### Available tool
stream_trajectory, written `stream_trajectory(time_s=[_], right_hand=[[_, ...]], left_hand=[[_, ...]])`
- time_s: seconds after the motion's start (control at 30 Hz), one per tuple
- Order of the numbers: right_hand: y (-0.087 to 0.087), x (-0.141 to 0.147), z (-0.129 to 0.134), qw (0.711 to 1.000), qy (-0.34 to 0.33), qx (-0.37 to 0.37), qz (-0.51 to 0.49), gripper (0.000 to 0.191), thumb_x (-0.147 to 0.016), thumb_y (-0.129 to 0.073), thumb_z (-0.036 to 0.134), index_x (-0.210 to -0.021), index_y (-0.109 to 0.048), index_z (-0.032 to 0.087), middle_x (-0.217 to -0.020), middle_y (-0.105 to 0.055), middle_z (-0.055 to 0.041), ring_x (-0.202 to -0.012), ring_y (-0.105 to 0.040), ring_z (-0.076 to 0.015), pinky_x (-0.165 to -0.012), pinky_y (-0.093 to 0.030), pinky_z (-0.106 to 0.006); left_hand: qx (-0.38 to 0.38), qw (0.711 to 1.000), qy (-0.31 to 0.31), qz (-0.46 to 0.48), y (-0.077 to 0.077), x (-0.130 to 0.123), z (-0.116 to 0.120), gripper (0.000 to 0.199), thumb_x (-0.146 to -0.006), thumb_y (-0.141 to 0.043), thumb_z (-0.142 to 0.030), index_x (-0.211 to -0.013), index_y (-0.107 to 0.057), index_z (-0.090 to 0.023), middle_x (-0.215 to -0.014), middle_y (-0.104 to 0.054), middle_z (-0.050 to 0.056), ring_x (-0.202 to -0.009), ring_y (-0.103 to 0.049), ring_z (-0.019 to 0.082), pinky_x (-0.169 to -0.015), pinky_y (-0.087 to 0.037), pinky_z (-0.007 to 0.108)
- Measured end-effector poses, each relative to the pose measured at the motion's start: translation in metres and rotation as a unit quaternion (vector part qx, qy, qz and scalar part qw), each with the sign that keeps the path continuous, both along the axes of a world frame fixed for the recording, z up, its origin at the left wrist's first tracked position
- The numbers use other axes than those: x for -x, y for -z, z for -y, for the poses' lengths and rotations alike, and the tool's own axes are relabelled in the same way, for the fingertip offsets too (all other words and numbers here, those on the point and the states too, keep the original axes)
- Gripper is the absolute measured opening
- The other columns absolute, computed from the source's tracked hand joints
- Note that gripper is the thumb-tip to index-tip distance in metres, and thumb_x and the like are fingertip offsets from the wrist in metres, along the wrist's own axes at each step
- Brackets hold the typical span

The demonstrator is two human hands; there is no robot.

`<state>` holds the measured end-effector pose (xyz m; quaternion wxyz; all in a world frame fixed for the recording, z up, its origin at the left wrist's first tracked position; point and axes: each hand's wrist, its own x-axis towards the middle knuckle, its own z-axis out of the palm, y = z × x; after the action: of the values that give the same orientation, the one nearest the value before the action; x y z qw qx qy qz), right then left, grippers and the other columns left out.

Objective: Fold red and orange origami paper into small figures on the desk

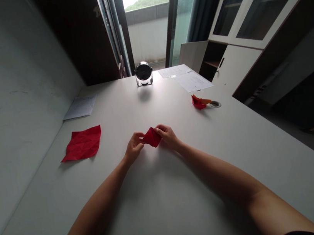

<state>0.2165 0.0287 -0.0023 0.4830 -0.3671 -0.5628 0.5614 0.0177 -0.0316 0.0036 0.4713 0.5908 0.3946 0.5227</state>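
A small folded piece of red paper [153,137] is held between both hands above the middle of the white table [164,210]. My left hand [135,144] pinches its left corner between thumb and fingers. On its right side, my right hand [167,134] grips the paper, with the thumb on the near face and the other fingers partly hidden behind. The folded paper is roughly diamond-shaped, with a crease down its front.
An unfolded, creased red sheet [83,144] lies at the left. Red and orange folded paper [199,102] sits beside a tape roll [215,104] at the right. Farther back are a round black device [143,72], white papers [193,81] and another paper stack [80,107].
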Motion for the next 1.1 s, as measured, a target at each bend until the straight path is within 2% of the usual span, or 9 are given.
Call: stream_trajectory(time_s=[0.2,0.33,0.5,0.6,0.7,0.77,0.83,0.97,1.1], right_hand=[[-0.004,0.002,0.004,1.000,-0.022,-0.003,0.006,0.037,-0.083,-0.065,0.055,-0.081,-0.065,0.018,-0.071,-0.063,-0.0008,-0.066,-0.054,-0.0145,-0.063,-0.045,-0.027],[-0.006,0.006,0.007,0.997,-0.048,-0.037,0.038,0.037,-0.086,-0.061,0.055,-0.083,-0.066,0.018,-0.069,-0.060,0.0004,-0.064,-0.051,-0.0133,-0.061,-0.042,-0.026],[-0.008,0.006,0.013,0.991,-0.097,-0.070,0.055,0.040,-0.090,-0.055,0.057,-0.091,-0.065,0.018,-0.071,-0.061,-0.0010,-0.065,-0.056,-0.0148,-0.064,-0.047,-0.028],[-0.010,0.004,0.017,0.978,-0.128,-0.127,0.103,0.041,-0.090,-0.056,0.058,-0.099,-0.063,0.019,-0.079,-0.066,-0.0035,-0.068,-0.060,-0.0158,-0.066,-0.049,-0.029],[-0.012,0.002,0.021,0.953,-0.082,-0.213,0.198,0.032,-0.088,-0.062,0.053,-0.094,-0.060,0.021,-0.079,-0.066,-0.0027,-0.067,-0.058,-0.0147,-0.066,-0.046,-0.027],[-0.013,0.001,0.022,0.934,-0.023,-0.257,0.246,0.027,-0.089,-0.062,0.047,-0.087,-0.057,0.022,-0.076,-0.064,-0.0020,-0.066,-0.057,-0.0143,-0.065,-0.044,-0.027],[-0.014,-0.001,0.023,0.921,0.009,-0.286,0.263,0.023,-0.091,-0.059,0.043,-0.085,-0.055,0.022,-0.075,-0.063,-0.0020,-0.066,-0.057,-0.0142,-0.065,-0.044,-0.027],[-0.015,-0.001,0.026,0.905,-0.022,-0.326,0.273,0.020,-0.091,-0.061,0.041,-0.094,-0.058,0.022,-0.081,-0.066,-0.0028,-0.068,-0.059,-0.0143,-0.067,-0.045,-0.027],[-0.016,0.001,0.028,0.891,-0.035,-0.340,0.299,0.028,-0.091,-0.062,0.043,-0.110,-0.061,0.023,-0.090,-0.070,-0.0041,-0.073,-0.063,-0.0151,-0.069,-0.047,-0.027]], left_hand=[[-0.040,0.984,-0.092,-0.147,-0.002,-0.003,0.004,0.031,-0.086,-0.062,-0.023,-0.117,-0.059,-0.023,-0.102,-0.073,0.005,-0.082,-0.070,0.017,-0.074,-0.055,0.029],[-0.051,0.971,-0.157,-0.175,-0.008,0.000,0.005,0.030,-0.089,-0.059,-0.023,-0.119,-0.062,-0.024,-0.104,-0.075,0.004,-0.085,-0.071,0.019,-0.074,-0.055,0.028],[-0.062,0.962,-0.173,-0.204,-0.012,0.006,0.005,0.024,-0.089,-0.061,-0.027,-0.111,-0.071,-0.022,-0.099,-0.076,0.004,-0.087,-0.070,0.021,-0.076,-0.053,0.030],[-0.071,0.953,-0.203,-0.212,-0.012,0.008,0.005,0.024,-0.091,-0.062,-0.037,-0.105,-0.075,-0.021,-0.095,-0.076,0.005,-0.084,-0.069,0.021,-0.074,-0.051,0.029],[-0.081,0.942,-0.229,-0.231,-0.012,0.008,0.005,0.029,-0.092,-0.062,-0.045,-0.090,-0.076,-0.019,-0.084,-0.074,0.005,-0.073,-0.066,0.020,-0.068,-0.048,0.029],[-0.092,0.933,-0.233,-0.257,-0.013,0.007,0.006,0.029,-0.092,-0.062,-0.045,-0.085,-0.076,-0.020,-0.080,-0.073,0.005,-0.069,-0.064,0.019,-0.066,-0.047,0.029],[-0.108,0.925,-0.230,-0.283,-0.015,0.005,0.008,0.026,-0.093,-0.061,-0.042,-0.089,-0.077,-0.021,-0.084,-0.074,0.005,-0.071,-0.065,0.019,-0.068,-0.047,0.029],[-0.130,0.910,-0.218,-0.327,-0.020,0.002,0.013,0.022,-0.092,-0.061,-0.028,-0.108,-0.075,-0.025,-0.099,-0.075,0.006,-0.084,-0.068,0.022,-0.075,-0.049,0.031],[-0.145,0.901,-0.189,-0.363,-0.022,-0.002,0.018,0.037,-0.091,-0.058,-0.018,-0.124,-0.069,-0.028,-0.112,-0.074,0.006,-0.096,-0.068,0.023,-0.081,-0.051,0.032]])
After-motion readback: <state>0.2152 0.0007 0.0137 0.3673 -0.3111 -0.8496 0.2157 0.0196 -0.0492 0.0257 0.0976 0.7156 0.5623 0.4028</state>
